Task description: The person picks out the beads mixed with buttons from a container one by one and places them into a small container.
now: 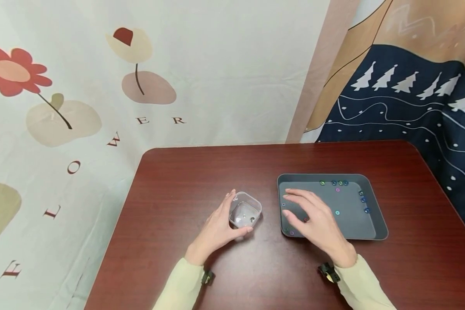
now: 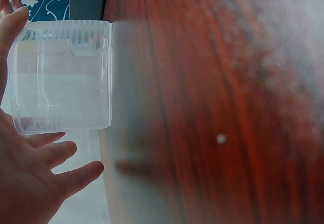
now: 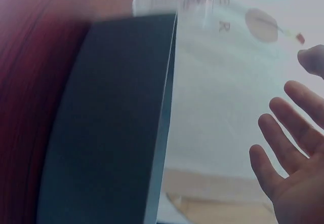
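Observation:
A clear plastic container (image 1: 238,223) stands on the table with a few tiny beads inside. My left hand (image 1: 213,230) holds it from the left side, thumb at the near side and fingers along the far left rim. Seen from the left wrist, the container (image 2: 71,82) sits between the thumb and the fingers (image 2: 55,155). My right hand (image 1: 315,219) hovers over the left part of a grey tray (image 1: 350,228), its fingers spread and nothing visible between them. Several small coloured beads (image 1: 337,212) lie scattered in the tray; the hand covers part of it.
The tray and container rest on a dark red wooden table (image 1: 170,193), with a gap between them. A pale flower-print curtain (image 1: 232,77) hangs behind, and a dark blue tree-print cloth (image 1: 403,112) hangs at the back right.

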Demonstrator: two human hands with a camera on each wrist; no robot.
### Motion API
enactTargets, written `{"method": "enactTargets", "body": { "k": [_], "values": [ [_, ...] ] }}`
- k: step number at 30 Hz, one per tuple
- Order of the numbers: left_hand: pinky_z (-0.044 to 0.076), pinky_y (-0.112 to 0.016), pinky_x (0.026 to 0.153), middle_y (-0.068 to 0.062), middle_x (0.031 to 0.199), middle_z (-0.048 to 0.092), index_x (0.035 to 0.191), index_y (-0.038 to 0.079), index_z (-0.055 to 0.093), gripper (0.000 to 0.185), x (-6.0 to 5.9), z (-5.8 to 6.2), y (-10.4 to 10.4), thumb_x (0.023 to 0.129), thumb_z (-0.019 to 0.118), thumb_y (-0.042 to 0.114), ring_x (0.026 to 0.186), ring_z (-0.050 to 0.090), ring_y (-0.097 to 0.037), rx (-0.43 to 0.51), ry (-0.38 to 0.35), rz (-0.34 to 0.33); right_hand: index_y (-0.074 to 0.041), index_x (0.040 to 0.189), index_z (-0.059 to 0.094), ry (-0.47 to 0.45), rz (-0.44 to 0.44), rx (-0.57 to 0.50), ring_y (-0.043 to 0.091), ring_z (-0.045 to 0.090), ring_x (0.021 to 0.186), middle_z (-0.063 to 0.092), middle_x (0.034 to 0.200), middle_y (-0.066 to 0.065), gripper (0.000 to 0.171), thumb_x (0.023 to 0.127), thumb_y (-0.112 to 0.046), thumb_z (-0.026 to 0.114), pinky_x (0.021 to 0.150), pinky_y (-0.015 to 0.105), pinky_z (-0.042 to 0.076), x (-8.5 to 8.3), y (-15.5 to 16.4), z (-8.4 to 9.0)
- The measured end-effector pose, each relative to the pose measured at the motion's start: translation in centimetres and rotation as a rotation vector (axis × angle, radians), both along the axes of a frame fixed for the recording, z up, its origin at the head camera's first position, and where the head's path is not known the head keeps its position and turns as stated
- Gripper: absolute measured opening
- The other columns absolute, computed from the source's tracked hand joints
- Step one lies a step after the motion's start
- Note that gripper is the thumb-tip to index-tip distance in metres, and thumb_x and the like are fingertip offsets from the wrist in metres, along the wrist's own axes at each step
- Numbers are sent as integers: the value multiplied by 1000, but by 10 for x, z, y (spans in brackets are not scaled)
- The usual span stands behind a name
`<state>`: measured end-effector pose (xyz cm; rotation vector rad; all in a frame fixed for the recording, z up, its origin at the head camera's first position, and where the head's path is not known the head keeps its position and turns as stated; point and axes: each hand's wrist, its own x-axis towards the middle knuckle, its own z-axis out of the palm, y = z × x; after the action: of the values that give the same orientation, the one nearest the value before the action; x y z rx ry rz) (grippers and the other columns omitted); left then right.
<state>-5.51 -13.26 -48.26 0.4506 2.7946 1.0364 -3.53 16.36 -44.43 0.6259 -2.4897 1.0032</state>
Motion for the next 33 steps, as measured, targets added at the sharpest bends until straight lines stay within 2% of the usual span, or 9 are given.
{"method": "enactTargets", "body": {
  "k": [6,12,14,17,19,21,26,33],
  "values": [
    [39,-58,114,-5,170,27,165,16,26,112,1,1,0,79,84,59,151,35,-28,-9,-22,6,-12,130,72,-17,-91,34,24,57,131,63,142,4,46,86,-19,84,115,21,32,1,31,-2],
    [38,-59,114,-6,170,27,165,17,26,113,1,2,0,78,84,59,151,36,-30,2,-33,6,-10,130,71,-15,-164,45,28,58,128,64,141,6,48,84,-14,84,112,14,31,-4,58,-6],
    [38,-59,114,-6,170,27,165,17,26,113,1,2,0,78,84,59,151,35,-30,1,-30,5,-9,130,71,-14,-188,58,29,59,126,64,141,6,48,84,-13,84,108,21,39,-6,65,-8],
    [38,-59,114,-6,170,27,165,17,26,112,1,1,-1,79,83,59,151,34,-30,1,-33,3,-8,132,70,-37,-219,83,30,59,125,64,141,8,49,85,-15,83,101,39,48,-9,74,-11],
    [38,-61,114,-6,170,27,165,17,26,112,1,1,0,79,83,59,151,34,-30,3,-33,3,-8,134,68,-60,-230,89,32,59,125,63,141,10,50,86,-16,82,95,52,49,-12,78,-12],
    [38,-62,113,-6,170,27,165,16,26,112,0,2,0,79,83,58,152,33,-30,5,-33,3,-7,135,67,-93,-236,89,35,58,126,62,141,13,51,88,-17,81,95,59,48,-15,82,-14],
    [38,-62,113,-7,170,27,165,16,26,111,0,2,0,80,83,58,151,34,-31,5,-26,1,-7,139,63,-185,-236,107,39,56,127,60,141,19,52,92,-23,79,99,65,45,-23,86,-24],
    [38,-63,112,-11,169,28,166,17,25,111,2,1,0,80,83,57,149,37,-34,14,-17,-2,-6,143,59,-280,-210,162,44,52,130,56,144,22,57,94,-28,78,102,67,42,-29,90,-38]
  ]
}}
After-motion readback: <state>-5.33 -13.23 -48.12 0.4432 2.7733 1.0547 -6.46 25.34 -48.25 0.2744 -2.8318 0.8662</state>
